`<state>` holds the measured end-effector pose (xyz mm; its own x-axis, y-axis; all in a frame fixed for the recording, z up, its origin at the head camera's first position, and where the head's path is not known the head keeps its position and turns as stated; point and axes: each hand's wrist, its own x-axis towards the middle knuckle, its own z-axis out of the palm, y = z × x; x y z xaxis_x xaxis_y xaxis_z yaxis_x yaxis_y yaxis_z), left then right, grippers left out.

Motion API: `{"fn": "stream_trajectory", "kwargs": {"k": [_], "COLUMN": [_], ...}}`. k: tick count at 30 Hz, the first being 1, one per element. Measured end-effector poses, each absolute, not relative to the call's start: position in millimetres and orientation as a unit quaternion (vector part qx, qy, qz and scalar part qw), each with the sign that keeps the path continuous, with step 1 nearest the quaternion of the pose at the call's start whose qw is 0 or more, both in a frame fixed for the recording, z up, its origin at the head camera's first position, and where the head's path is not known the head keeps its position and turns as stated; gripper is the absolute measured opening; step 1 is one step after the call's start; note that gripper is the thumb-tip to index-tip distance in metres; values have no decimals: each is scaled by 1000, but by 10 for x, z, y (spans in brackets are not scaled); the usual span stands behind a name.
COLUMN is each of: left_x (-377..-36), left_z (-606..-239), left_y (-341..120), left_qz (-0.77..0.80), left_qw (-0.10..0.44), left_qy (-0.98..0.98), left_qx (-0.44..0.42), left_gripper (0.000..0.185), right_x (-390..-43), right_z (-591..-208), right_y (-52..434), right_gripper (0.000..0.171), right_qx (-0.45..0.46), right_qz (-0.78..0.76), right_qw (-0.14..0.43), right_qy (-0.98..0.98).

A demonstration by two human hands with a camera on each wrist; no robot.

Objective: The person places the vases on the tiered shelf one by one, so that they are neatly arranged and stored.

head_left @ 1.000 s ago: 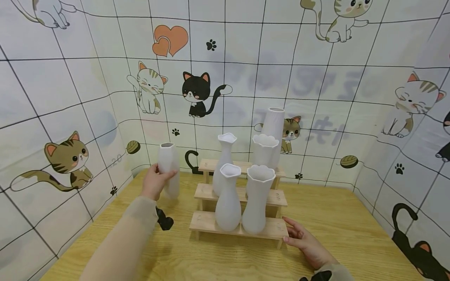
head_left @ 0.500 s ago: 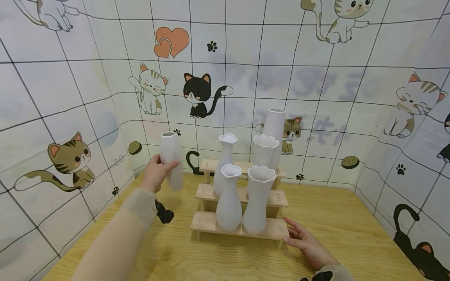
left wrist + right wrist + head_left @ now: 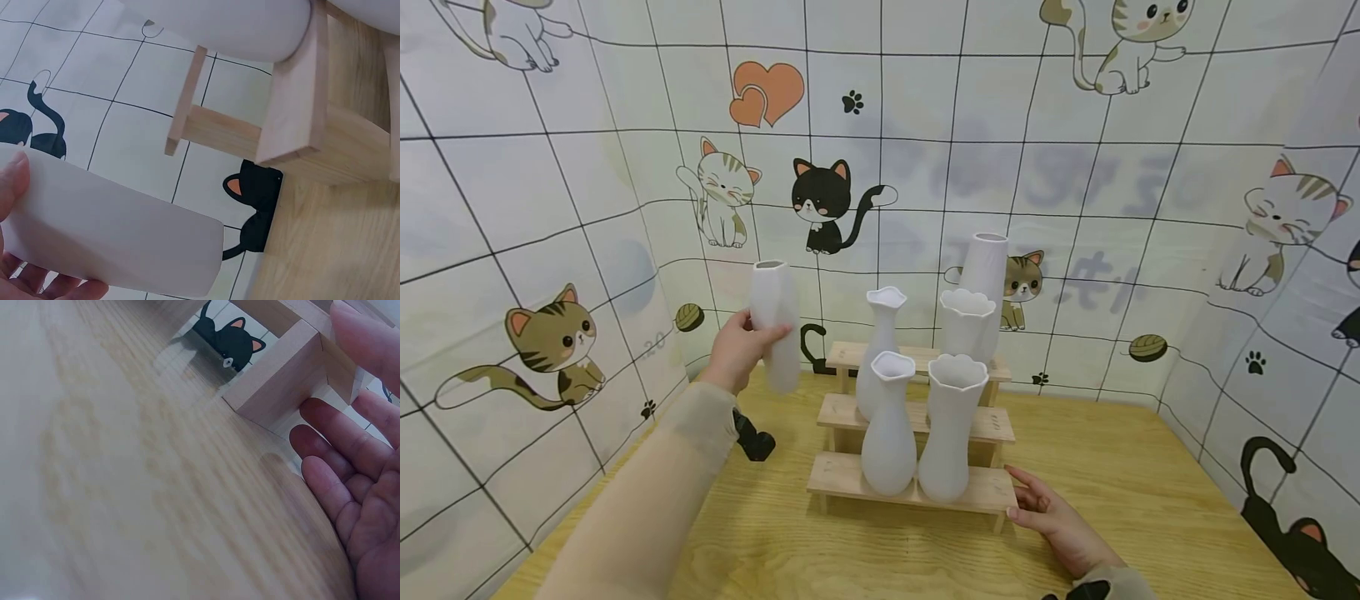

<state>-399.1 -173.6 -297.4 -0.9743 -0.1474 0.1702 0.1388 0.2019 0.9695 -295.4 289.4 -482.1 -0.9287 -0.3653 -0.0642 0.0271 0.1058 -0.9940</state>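
My left hand (image 3: 737, 350) grips a white faceted vase (image 3: 778, 308) round its middle, thumb on the near side. The vase is upright above the table, left of the three-tier wooden display stand (image 3: 835, 473); its lower end (image 3: 181, 250) points toward the stand in the left wrist view. My right hand (image 3: 1060, 527) holds the right end of the stand's lowest step, thumb in front and index finger behind. On that step stand a narrow-necked vase (image 3: 889, 454) and a scalloped vase (image 3: 951, 433). Behind them are another narrow-necked vase (image 3: 872, 383), another scalloped vase (image 3: 966, 321) and a tall vase (image 3: 987, 267).
A yellow wood-grain table (image 3: 880, 558) lies under the stand. Walls (image 3: 917, 100) with a grid and cartoon cats close it in at the back and both sides. The top step's left part (image 3: 844, 354) is bare.
My left hand has lifted the faceted vase higher and moved it slightly right, toward the stand. My right hand stays at the stand's end.
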Motion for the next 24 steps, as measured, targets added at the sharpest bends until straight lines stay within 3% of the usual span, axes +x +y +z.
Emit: {"fn": "stream_trajectory", "kwargs": {"k": [24], "left_x": [-3947], "left_z": [-2448], "left_y": [-1331], "left_qz": [-654], "left_qw": [108], "left_qy": [-747], "left_qx": [-46], "left_gripper": [69], "right_x": [-2970], "right_z": [-4865], "right_y": [2925], "right_gripper": [66], "right_qx": [-123], "right_qz": [-663], "right_qw": [154], "right_qy": [723]}}
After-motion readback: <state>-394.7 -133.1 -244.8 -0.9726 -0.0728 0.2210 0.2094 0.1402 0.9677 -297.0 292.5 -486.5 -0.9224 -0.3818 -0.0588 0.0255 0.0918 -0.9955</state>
